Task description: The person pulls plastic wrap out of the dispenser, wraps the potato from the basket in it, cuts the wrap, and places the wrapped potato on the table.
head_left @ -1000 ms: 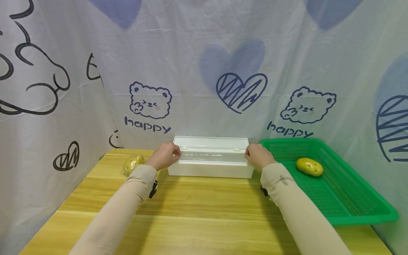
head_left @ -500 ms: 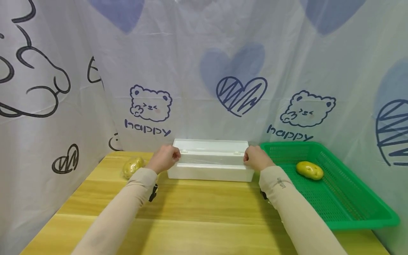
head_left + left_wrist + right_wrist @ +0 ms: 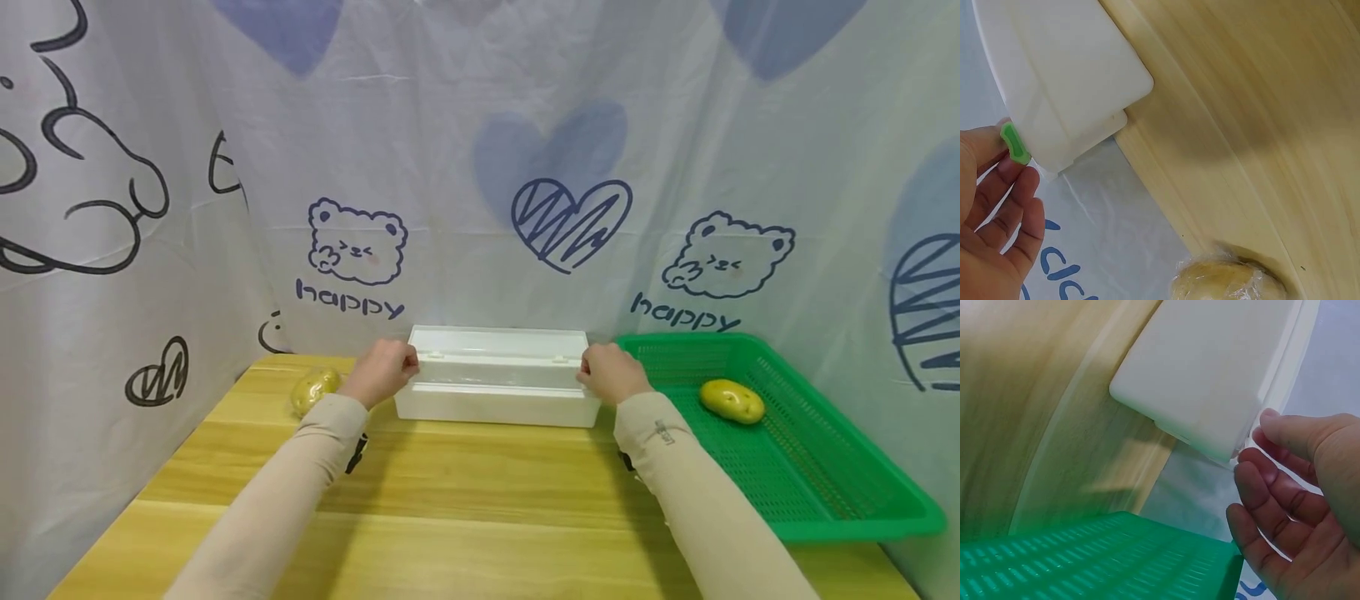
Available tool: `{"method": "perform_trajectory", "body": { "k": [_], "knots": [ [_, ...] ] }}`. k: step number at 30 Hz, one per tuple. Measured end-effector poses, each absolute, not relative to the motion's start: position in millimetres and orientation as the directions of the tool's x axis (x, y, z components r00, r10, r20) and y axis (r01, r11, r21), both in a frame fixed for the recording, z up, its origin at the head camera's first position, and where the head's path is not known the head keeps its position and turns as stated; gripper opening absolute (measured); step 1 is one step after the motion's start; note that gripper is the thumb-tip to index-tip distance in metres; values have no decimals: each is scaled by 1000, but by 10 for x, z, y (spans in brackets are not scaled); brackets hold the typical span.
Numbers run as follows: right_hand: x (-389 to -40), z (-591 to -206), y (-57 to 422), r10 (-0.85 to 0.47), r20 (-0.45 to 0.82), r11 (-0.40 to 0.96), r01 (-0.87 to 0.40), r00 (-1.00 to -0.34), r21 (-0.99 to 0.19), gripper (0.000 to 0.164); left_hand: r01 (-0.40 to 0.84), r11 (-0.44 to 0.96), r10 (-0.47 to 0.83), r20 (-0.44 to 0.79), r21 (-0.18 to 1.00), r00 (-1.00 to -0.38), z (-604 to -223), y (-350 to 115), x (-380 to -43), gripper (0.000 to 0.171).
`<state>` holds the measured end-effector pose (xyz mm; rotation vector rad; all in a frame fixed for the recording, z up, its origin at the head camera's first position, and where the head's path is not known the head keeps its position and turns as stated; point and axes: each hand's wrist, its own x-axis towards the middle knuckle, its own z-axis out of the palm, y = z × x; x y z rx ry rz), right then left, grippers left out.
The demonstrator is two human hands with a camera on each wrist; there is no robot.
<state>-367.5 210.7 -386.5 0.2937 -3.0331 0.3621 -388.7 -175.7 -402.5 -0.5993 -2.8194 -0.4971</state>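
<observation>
A white cling film dispenser box point(image 3: 498, 407) stands at the table's far side, its lid point(image 3: 498, 340) raised at the back. Clear cling film point(image 3: 498, 373) spans the opening between my hands. At the box's left end is my left hand point(image 3: 384, 371). In the left wrist view, its thumb and fingers pinch a small green plastic piece point(image 3: 1015, 144) by the box's edge. My right hand point(image 3: 611, 371) is at the other end. The right wrist view has its thumb and forefinger together at the box's corner, seemingly on the film's edge; the film there is hard to see.
A potato in clear film point(image 3: 315, 392) lies on the wooden table point(image 3: 480, 500) left of the box. On the right, a green plastic basket point(image 3: 885, 492) holds an unwrapped potato point(image 3: 732, 401). A printed white curtain point(image 3: 457, 150) hangs behind the table and along both sides.
Both hands stay at the ends of the box, with only slight shifts. The whole head view has tilted a little. Box, basket and potatoes stay in place.
</observation>
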Motion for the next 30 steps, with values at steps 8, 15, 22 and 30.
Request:
{"method": "perform_trajectory", "body": {
  "k": [8, 15, 22, 30],
  "knots": [
    [-3611, -3789, 2108, -203, 114, 956, -222, -973, -192, 24, 427, 858, 366, 244, 286, -898, -3984, -1764, -3870, 5],
    [-3603, -3746, 2117, -193, 100, 962, -208, -976, -179, 22, 424, 859, 373, 216, 286, -902, -3922, -1778, -3848, 5],
    [-3617, -3701, 2125, -172, 62, 965, -180, -983, -188, 19, 415, 862, 373, 191, 290, -908, -3872, -1793, -3830, 4],
    [-3600, -3649, 2147, -181, 47, 960, -187, -982, -210, 21, 402, 866, 367, 166, 299, -915, -3804, -1789, -3824, 4]
  ]
}}
